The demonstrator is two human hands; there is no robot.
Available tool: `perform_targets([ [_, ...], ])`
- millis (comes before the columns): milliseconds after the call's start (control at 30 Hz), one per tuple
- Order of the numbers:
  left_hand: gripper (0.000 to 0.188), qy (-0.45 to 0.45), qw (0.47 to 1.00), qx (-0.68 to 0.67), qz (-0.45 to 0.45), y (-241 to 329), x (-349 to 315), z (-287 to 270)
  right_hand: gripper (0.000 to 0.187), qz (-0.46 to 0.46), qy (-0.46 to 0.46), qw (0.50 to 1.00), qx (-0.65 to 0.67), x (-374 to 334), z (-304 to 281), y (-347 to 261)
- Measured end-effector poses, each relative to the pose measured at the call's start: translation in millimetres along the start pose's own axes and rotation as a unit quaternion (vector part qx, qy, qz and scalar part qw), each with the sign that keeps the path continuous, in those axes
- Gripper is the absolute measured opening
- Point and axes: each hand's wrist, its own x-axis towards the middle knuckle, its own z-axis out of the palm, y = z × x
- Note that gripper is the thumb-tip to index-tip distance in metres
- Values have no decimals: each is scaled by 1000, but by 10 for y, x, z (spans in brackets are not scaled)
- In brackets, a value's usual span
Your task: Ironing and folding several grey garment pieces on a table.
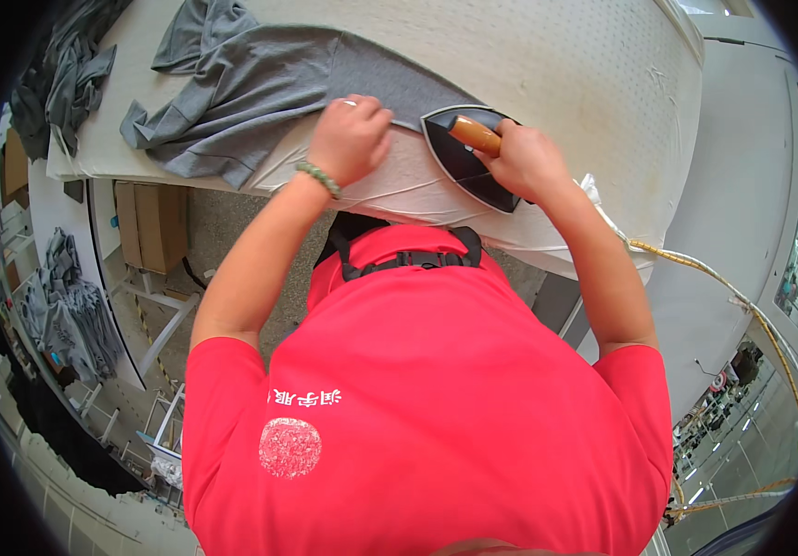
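Note:
A grey knit garment (pixel 278 79) lies across the white padded ironing table (pixel 593 65), rumpled on its left and flatter toward the right. My left hand (pixel 351 141), with a beaded bracelet on the wrist, is closed at the garment's near edge, its fingers curled over the cloth; the fingertips are partly hidden. In my right hand (pixel 526 159) is the wooden handle of a dark iron (pixel 473 171) with a pale rim. The iron rests at the right end of the grey cloth, partly on the bare table cover.
Another heap of grey garments (pixel 70 83) sits at the table's far left corner. Below it are a cardboard box (pixel 150 225) and more grey clothes (pixel 70 310). A yellowish hose and white cord (pixel 695 261) run off the table's right side.

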Motion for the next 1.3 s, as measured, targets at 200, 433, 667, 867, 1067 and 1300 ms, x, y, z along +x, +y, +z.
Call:
perform_targets([
  [200, 28, 39, 999, 34, 17, -425, -388, -303, 41, -35, -19, 999, 19, 288, 24, -878],
  [433, 25, 111, 982, -93, -124, -806, -755, -872, 41, -17, -21, 999, 28, 590, 120, -1622],
  [667, 28, 158, 933, 83, -311, -2255, -915, -1407, 41, 16, 21, 998, 49, 837, -116, -1740],
  [867, 34, -5, 943, -38, -330, -2690, -1060, -1430, 37, 77, 81, 994, 13, 1026, -347, -1381],
  [1067, 29, -102, 930, -60, -349, -2617, -887, -1637, 38, 225, 214, 949, 57, 799, -278, 536],
  [1300, 26, -15, 965, -102, -242, -2659, -801, -1523, 39, 120, 368, 909, -156, 801, -477, 662],
])
